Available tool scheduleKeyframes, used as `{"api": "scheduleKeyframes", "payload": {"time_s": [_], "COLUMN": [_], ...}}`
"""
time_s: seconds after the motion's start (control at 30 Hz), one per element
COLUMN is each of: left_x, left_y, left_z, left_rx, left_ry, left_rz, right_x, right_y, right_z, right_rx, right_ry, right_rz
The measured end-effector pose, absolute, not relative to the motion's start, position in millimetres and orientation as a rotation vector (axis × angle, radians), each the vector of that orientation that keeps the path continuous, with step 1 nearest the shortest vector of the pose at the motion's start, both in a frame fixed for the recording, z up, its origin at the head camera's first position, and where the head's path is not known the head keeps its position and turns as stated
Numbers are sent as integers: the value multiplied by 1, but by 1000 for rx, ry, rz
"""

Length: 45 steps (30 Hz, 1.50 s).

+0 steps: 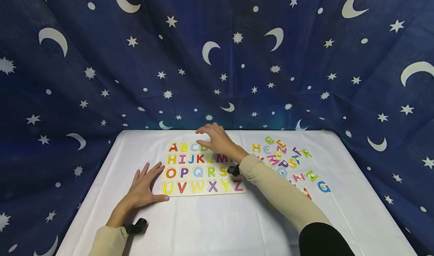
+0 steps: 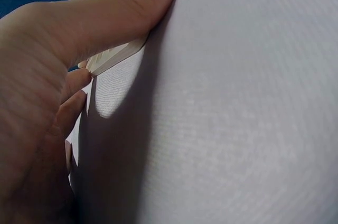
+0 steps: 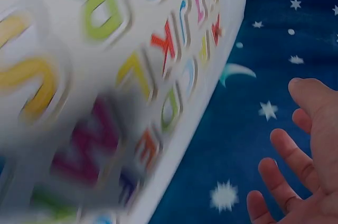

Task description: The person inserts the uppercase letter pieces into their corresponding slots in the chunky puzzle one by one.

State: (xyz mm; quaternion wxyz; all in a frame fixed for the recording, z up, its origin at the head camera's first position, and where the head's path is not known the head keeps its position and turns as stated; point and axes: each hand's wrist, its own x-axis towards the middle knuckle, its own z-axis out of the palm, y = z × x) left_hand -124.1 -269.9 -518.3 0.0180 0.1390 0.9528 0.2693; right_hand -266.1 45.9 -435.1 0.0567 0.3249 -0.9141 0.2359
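**Two hands at an alphabet puzzle board**

Nearest the head camera, the left hand (image 1: 145,186) lies flat on the white counter (image 1: 210,226) with fingers spread and straight; its grip is open and holds nothing. The thumb presses against the lower left edge of the puzzle board (image 1: 202,190), and the left wrist view shows the thumb (image 2: 132,7) lying along the board's thin pale edge (image 2: 113,55) with the fingertips tucked just beneath it.

The right hand (image 1: 217,139) reaches across to the upper right part of the board, hovering over the top row near the letters D and L. Its fingers are loosely bent and apart; the right wrist view shows the fingers (image 3: 288,174) relaxed with nothing between them, so this grip is open too.

The board is a shallow tray of letter-shaped recesses, and it lies flat in the middle of the counter, slightly toward the far edge. It holds coloured letters in four rows: A, B, C, D at the top, then H, I, J, K, L, M, then O, P, Q, R, S, and U, V, W, X, Y, Z along the near edge. The right hand and forearm hide the right ends of the upper rows.

To the right of the board, apart from it, a scatter of loose letters (image 1: 288,160) lies directly on the counter, some overlapping. A dark blue cloth with moons and stars (image 1: 217,60) hangs behind and to both sides.
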Motion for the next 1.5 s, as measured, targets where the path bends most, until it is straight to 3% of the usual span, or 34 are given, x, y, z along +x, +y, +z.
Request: {"api": "scheduleKeyframes", "payload": {"time_s": [0.57,1.07,1.5], "left_x": [-139,-133,-131], "left_y": [-275,-269,-268], "left_z": [-501,-508,-518], "left_rx": [448,466,416], "left_ry": [2967,2957,2911], "left_rz": [797,809,822], "right_x": [-237,-175,-132], "right_y": [213,332,384], "right_z": [-386,-401,-416], "right_rx": [737,405,200], "right_ry": [-2658,-2605,-2605], "right_rz": [725,755,764]}}
